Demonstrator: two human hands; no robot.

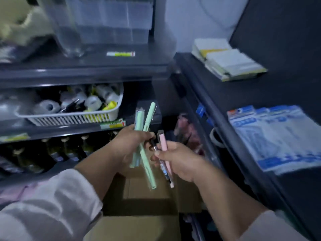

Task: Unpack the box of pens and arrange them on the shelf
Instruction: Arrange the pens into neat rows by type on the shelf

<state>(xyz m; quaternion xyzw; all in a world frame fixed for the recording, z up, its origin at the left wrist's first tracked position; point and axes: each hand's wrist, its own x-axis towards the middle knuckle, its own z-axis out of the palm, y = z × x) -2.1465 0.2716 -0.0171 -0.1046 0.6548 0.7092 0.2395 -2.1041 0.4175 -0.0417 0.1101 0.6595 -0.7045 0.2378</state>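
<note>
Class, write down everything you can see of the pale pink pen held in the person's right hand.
The pink pen is slim and pale pink, plastic by its look, with a darker piece at its upper end. It stands nearly upright, top leaning slightly left, above the cardboard box. The right hand grips its middle, so both ends stick out. A clear-barrelled pen lies against its left side in the same grip. Blur hides finer detail.
</note>
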